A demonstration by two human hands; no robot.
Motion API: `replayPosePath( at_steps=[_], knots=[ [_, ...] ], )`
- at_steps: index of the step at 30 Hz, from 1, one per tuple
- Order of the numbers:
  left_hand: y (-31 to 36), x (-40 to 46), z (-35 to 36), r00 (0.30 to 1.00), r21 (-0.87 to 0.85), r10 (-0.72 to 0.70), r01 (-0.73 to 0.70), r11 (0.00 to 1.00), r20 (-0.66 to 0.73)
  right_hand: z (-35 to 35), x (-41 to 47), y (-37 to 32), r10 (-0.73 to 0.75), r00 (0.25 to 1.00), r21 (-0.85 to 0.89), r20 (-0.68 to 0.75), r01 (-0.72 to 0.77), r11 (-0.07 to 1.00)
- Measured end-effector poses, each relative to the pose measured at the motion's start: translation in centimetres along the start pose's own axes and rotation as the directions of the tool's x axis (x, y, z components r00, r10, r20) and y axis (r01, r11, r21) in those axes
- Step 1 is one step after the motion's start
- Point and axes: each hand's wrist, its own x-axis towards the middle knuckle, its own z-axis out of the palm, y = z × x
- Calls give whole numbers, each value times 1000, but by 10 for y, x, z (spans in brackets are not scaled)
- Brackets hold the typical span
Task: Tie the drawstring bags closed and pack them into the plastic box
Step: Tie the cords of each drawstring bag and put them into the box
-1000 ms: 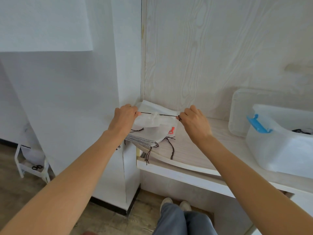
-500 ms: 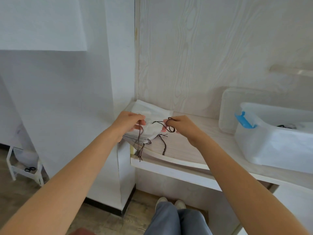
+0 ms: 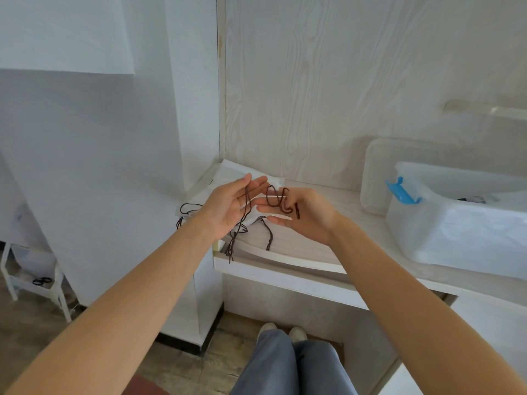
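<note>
While the dark drawstring cords [image 3: 273, 199] run loosely between both hands, the knot looks unfinished, and slack could let a loop slide off. The left hand [image 3: 228, 208] is spread, fingers nearly straight, with a cord draped across its palm rather than gripped. The right hand [image 3: 302, 213] has cord looped over its index finger, its other fingers extended; whether it truly pinches the cord cannot be told. Beyond the hands, the white drawstring bags [image 3: 222, 178] lie stacked at the shelf's [image 3: 313, 252] left corner, spare cords dangling over the edge, liable to snag. Farther right stands the translucent plastic box [image 3: 456, 223] with its blue latch [image 3: 400, 191], holding something dark and small, indistinct.
</note>
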Motion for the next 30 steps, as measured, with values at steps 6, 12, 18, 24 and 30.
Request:
replayPosePath(
  at_steps=[6,12,18,24,30],
  knots=[
    [-1,0,2,999,-32,34,-35,999,-34,-7,2,-1,83,997,60,3,-83,995],
    [-7,2,6,994,-34,102,-103,994,-34,2,10,14,-64,967,-51,-245,52,997],
    [-15,8,10,977,-45,207,-209,977,-59,11,8,17,-183,965,-7,-190,185,983],
    [-13,3,18,975,-15,198,-200,980,-99,23,10,27,-195,970,262,-145,228,938],
    [-6,2,25,973,46,211,-207,977,-92,22,8,23,-230,966,274,-116,254,928]
  ],
)
